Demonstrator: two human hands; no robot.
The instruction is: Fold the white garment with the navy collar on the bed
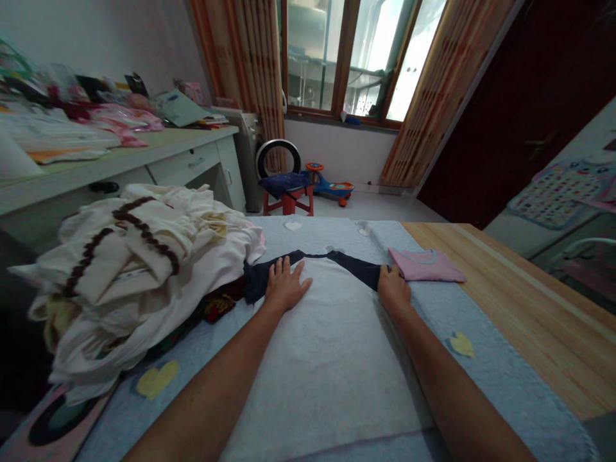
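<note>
A white T-shirt (327, 346) with dark navy sleeves and neckband lies spread out, collar away from me, on a light blue blanket (476, 391). My left hand (287, 284) rests flat where the body meets the left sleeve, thumb and fingers apart. At the end of the right sleeve, my right hand (393, 290) has its fingers curled on the dark fabric. Just beyond that hand lies a folded pink garment (428, 265). A big heap of cream and white clothes (139, 276) sits to the left, touching the left sleeve.
The blanket, with yellow hearts, covers part of a wooden table (539, 321). A cluttered desk (192, 144) stands at left. Past the table are a red stool (289, 201) with a dark cloth and a blue-orange ride-on toy (332, 186), below a window (346, 58).
</note>
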